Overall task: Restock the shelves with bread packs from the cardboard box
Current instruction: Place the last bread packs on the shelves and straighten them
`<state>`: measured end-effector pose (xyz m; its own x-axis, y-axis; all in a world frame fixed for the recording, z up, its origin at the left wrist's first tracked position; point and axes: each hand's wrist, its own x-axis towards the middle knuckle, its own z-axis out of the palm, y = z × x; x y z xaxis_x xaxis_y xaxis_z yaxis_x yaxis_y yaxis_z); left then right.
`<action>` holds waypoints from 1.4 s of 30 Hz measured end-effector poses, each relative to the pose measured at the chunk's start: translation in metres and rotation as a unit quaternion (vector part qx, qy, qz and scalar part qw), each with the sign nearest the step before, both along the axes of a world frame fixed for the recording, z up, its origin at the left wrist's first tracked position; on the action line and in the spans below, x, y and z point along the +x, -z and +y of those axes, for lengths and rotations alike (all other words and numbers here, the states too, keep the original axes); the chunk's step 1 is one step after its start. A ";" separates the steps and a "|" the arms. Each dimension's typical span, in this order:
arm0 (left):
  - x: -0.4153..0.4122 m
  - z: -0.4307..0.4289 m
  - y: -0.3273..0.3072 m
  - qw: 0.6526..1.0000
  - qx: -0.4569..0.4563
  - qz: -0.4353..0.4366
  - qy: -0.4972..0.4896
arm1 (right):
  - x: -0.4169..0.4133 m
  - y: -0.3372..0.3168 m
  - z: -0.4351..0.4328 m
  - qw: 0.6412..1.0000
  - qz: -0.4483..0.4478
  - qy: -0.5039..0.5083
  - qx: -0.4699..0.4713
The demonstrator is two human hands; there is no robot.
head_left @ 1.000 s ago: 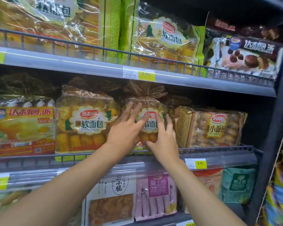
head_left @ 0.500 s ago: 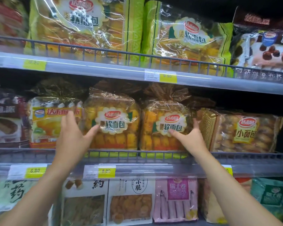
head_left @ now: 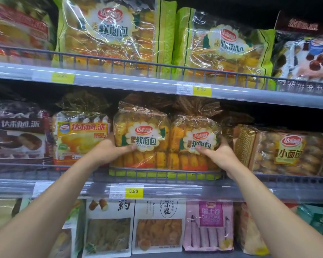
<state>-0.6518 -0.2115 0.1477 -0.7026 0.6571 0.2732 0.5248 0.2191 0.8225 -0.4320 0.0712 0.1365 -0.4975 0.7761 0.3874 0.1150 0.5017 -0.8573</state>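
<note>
Two yellow soft-bread packs stand upright side by side on the middle shelf. My left hand grips the left bread pack at its left side, thumb across the front under the label. My right hand grips the right bread pack at its right side, thumb on the front. The two packs touch each other. The cardboard box is out of view.
A yellow pie pack stands left of my left hand, a small-bread pack right of my right hand. Large green-edged bread bags fill the top shelf. A wire rail fronts the middle shelf. Snack packs fill the shelf below.
My left hand moved right from in front of the pie pack and took hold of the left bread pack. My right hand shifted to grip the right pack's side. The camera drifted left.
</note>
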 end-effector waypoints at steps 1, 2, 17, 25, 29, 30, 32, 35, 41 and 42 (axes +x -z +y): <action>0.000 -0.001 0.001 1.000 -0.002 0.010 -0.006 | 0.000 0.001 -0.002 1.000 0.001 0.005 -0.002; -0.002 -0.001 0.004 1.000 0.002 0.026 -0.018 | 0.001 0.001 -0.005 1.000 0.000 0.013 0.003; 0.029 0.038 0.033 0.834 -0.099 0.506 -0.195 | -0.016 0.024 -0.074 0.862 -0.163 0.193 0.440; 0.013 0.056 0.034 0.819 -0.104 0.526 -0.203 | -0.038 0.022 -0.058 0.849 -0.172 0.234 0.442; 0.009 0.055 0.035 0.817 -0.106 0.528 -0.206 | -0.037 0.024 -0.057 0.843 -0.181 0.243 0.445; 0.009 0.054 0.035 0.816 -0.109 0.529 -0.205 | -0.036 0.024 -0.058 0.843 -0.184 0.242 0.444; 0.009 0.051 0.032 0.815 -0.116 0.531 -0.201 | -0.034 0.021 -0.060 0.846 -0.191 0.238 0.438; 0.011 0.046 0.026 0.820 -0.131 0.526 -0.182 | -0.029 0.014 -0.064 0.849 -0.215 0.224 0.427; 0.024 0.022 0.000 0.836 -0.202 0.497 -0.115 | -0.004 -0.020 -0.082 0.853 -0.304 0.167 0.390; 0.029 0.015 -0.010 0.841 -0.219 0.484 -0.101 | 0.002 -0.028 -0.087 0.857 -0.319 0.154 0.376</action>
